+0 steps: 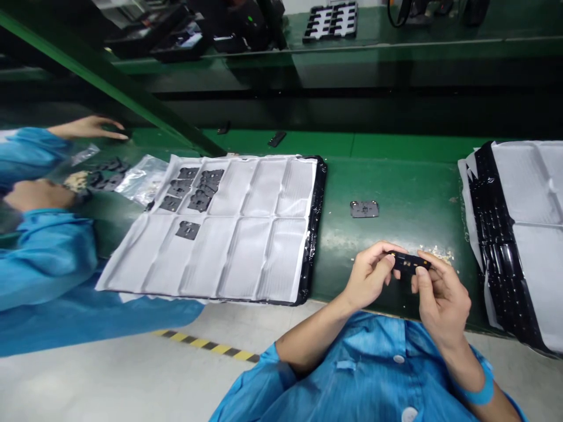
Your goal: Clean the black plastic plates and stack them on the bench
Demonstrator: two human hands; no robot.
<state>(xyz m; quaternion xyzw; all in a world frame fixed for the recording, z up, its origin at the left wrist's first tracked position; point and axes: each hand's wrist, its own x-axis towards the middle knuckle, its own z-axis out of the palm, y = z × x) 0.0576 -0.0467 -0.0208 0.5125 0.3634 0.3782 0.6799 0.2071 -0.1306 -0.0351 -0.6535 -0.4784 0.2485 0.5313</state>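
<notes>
Between my two hands, just above the front of the green bench [347, 246], is a small black plastic part [410, 262] with gold-coloured spots. My left hand [372, 272] pinches its left end between thumb and fingers. At its right end, my right hand [444, 293] grips it the same way. A similar flat dark part [364, 209] lies on the bench beyond my hands. Tiny pale bits [435, 253] are scattered on the surface behind my right hand; they are too small to name.
Left of me, a stack of black trays under a white cloth-like sheet [246, 252] carries several dark parts [200, 198]. Another covered stack [497, 234] stands at right. A co-worker's hands [41, 196] are at far left, near a clear plastic bag [143, 179]. A green post [109, 76] slants across.
</notes>
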